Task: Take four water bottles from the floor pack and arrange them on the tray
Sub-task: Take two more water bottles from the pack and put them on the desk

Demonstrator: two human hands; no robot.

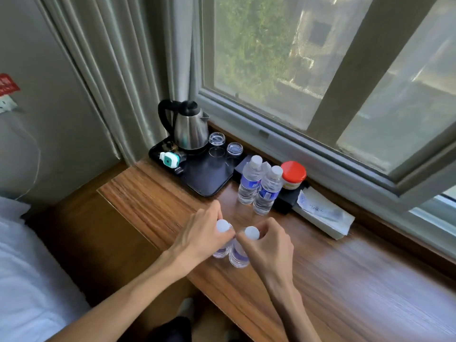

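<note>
My left hand (199, 233) grips a clear water bottle with a white cap (223, 226) near its neck. Beside it, my right hand (267, 245) holds a second bottle (238, 255) the same way. Both bottles stand upright and touch each other near the front edge of the wooden counter (345, 280). Two more upright bottles, one (249, 181) and the other (267, 191), stand side by side on the counter, just right of the black tray (209, 178). The floor pack is out of view.
On the tray sit a steel kettle (188, 127), two upturned glasses (217, 139) and a small white-teal device (169, 159). A red-lidded jar (293, 175) and a white paper packet (323, 213) lie along the window sill. A bed (24, 267) is at the left.
</note>
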